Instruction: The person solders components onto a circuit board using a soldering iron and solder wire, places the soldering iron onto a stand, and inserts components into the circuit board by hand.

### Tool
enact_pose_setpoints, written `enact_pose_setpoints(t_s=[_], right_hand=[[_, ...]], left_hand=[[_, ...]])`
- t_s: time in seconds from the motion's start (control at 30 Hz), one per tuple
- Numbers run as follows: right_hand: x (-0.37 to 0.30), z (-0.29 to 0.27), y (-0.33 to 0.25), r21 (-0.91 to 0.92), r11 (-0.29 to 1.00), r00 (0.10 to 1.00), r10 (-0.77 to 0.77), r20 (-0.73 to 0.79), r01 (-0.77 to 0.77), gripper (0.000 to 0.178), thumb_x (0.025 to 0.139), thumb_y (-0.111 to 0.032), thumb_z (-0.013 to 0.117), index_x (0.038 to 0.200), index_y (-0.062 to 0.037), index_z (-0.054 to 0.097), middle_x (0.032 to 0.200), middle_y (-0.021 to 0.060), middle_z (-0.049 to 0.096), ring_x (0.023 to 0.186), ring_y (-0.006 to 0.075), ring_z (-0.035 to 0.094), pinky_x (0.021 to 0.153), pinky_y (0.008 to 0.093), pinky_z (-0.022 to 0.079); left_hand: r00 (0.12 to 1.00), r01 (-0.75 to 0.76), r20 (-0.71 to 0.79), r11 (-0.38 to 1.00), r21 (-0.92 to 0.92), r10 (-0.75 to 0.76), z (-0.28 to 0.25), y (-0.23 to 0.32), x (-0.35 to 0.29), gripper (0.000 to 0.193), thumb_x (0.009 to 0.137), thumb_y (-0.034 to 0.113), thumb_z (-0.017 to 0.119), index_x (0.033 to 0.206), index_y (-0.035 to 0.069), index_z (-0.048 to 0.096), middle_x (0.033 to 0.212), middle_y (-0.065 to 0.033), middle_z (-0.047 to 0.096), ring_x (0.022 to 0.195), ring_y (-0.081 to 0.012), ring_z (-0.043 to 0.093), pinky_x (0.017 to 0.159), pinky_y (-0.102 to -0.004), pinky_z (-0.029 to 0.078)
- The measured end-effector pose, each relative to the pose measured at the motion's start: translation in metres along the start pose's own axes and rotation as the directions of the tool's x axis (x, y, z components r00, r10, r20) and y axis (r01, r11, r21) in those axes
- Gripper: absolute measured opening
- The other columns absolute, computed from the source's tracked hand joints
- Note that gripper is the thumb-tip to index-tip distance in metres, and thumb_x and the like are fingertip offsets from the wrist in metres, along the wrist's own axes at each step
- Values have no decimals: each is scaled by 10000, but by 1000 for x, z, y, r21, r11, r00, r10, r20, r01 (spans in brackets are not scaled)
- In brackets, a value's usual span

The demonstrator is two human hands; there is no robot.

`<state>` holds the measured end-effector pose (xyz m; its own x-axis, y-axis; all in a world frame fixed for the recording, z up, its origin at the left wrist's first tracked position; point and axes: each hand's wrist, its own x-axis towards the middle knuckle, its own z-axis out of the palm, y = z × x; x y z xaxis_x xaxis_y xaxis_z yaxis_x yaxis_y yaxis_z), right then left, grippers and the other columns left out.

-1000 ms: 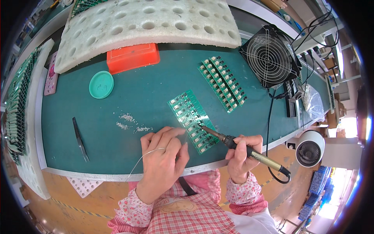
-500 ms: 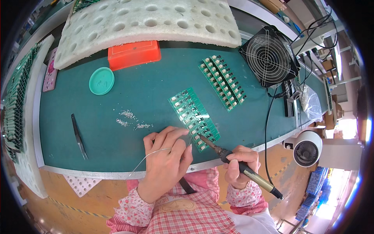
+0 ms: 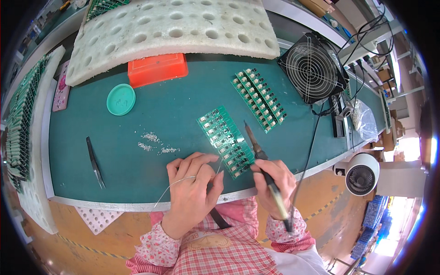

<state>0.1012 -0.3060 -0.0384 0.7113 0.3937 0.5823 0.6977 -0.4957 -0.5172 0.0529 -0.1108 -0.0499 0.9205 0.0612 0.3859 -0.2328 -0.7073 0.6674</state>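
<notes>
Left hand (image 3: 191, 185) curled, pinching wire (image 3: 173, 184);
right hand (image 3: 283, 176) gripping the soldering iron (image 3: 276, 195), tip forward beside the circuit board (image 3: 225, 143).

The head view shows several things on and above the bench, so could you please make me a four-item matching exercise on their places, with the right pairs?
1. Soldering iron
2. Tweezers
3. Round green dish
4. Fan

A. Close to the red box
B. Toward the bench's far right
C. In the right hand
D. Toward the bench's near left corner

Right pairs: 1-C, 2-D, 3-A, 4-B.
</notes>
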Motion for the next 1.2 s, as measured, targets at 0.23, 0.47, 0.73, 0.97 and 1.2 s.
enact_pose_setpoints(t_s=[0.23, 0.47, 0.73, 0.97, 1.2], right_hand=[[-15, 7, -15, -77, 996, 997, 50, 59, -45, 481, 698, -9, 814, 1155, -70, 677, 926, 119, 642, 752, 270, 659, 639, 358, 541], [-34, -15, -12, 131, 980, 986, 157, -49, -150, 386, 755, 51, 746, 1123, -25, 657, 892, 133, 702, 723, 246, 695, 636, 349, 554], [-59, -54, 12, 248, 902, 852, 419, -313, -352, 205, 950, -147, 671, 1083, -1, 614, 865, 117, 706, 690, 178, 697, 649, 282, 555], [-47, -94, 72, 149, 915, 689, 383, -615, -375, 154, 959, -60, 627, 1105, -11, 618, 882, 105, 667, 682, 132, 673, 654, 256, 542], [-6, -162, 159, 75, 892, 575, 350, -740, -447, 167, 980, -91, 616, 1140, -58, 649, 894, 74, 664, 723, 114, 643, 664, 255, 521]], left_hand=[[999, 32, -17, 997, 73, -31, 1, 4, -1, 174, 806, 48, 702, 773, 61, 532, 996, -56, 675, 946, -275, 640, 838, -405, 368], [984, 163, -114, 939, 304, -134, 5, 12, 1, 301, 794, 212, 782, 925, 54, 562, 942, -51, 631, 847, -262, 563, 818, -400, 347], [983, 176, -30, 898, 403, -180, 13, 29, 9, 649, 666, 376, 876, 1130, 48, 561, 1111, -114, 591, 1016, -296, 541, 883, -422, 358], [982, 96, 116, 930, 354, -146, -9, 24, 6, 657, 624, 188, 879, 1185, 69, 558, 1155, -137, 605, 1072, -332, 565, 916, -442, 386], [962, 161, 138, 901, 404, -234, -5, 38, 0, 643, 662, 228, 866, 1198, 44, 564, 1160, -155, 590, 1030, -339, 563, 919, -447, 390]])
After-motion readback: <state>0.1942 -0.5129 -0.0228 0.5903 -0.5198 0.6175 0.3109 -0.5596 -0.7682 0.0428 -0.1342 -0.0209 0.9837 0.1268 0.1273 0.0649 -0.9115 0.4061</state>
